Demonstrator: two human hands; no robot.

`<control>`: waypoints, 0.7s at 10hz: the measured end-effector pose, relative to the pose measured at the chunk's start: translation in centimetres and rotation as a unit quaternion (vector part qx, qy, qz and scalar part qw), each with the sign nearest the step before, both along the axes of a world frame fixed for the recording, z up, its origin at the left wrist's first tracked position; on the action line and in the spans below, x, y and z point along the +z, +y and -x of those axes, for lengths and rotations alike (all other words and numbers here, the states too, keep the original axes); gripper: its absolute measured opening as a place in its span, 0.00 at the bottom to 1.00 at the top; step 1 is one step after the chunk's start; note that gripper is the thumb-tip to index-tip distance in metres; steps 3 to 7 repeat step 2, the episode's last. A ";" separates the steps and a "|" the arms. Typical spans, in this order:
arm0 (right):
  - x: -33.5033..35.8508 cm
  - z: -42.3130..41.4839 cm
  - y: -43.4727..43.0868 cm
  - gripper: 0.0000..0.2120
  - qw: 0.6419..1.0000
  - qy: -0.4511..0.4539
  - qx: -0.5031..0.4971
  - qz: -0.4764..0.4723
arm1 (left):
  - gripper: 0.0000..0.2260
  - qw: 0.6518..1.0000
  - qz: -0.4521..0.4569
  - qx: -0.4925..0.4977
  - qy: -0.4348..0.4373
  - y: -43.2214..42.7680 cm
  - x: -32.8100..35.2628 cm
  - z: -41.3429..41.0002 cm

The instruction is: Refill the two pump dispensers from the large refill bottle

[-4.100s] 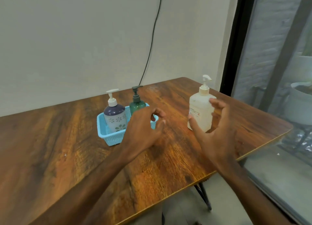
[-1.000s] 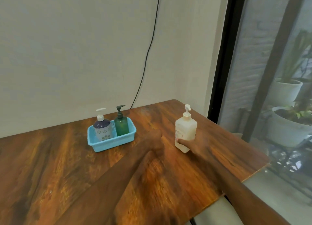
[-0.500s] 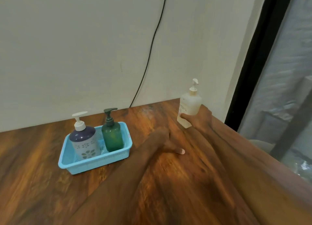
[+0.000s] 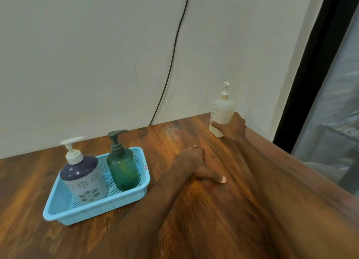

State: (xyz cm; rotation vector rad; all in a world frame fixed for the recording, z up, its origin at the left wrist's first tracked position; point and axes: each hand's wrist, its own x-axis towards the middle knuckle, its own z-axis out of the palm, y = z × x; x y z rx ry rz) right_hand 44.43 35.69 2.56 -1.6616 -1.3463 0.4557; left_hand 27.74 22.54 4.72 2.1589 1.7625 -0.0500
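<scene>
The large white refill bottle (image 4: 222,111) with a pump top stands upright at the far right corner of the wooden table (image 4: 174,220), near the wall. My right hand (image 4: 232,128) grips its lower body. Two pump dispensers stand in a light blue basket (image 4: 93,210) at the left: a dark blue and grey flowered one (image 4: 83,178) with a white pump, and a green one (image 4: 122,166) with a dark pump. My left hand (image 4: 196,165) rests on the table right of the basket, fingers loosely curled, holding nothing.
A black cable (image 4: 171,64) hangs down the pale wall behind the table. A black window frame (image 4: 303,83) and glass stand just right of the table's right edge.
My right hand has kept its grip on the refill bottle, which has gone from mid-table to the far right corner. The view has come closer and lower. My left hand stays on the table.
</scene>
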 end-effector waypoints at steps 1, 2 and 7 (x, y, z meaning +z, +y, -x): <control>-0.3 -0.3 0.0 0.41 1.000 -0.017 0.010 -0.002 | 0.57 1.000 0.003 0.000 -0.001 0.0 0.4 -0.2; -0.4 -0.2 -1.0 0.44 0.999 -0.021 0.032 -0.001 | 0.58 1.000 0.004 0.005 -0.008 -0.4 0.7 -0.1; -0.4 -0.2 -1.0 0.44 0.999 -0.021 0.032 -0.001 | 0.58 1.000 0.004 0.005 -0.008 -0.4 0.7 -0.1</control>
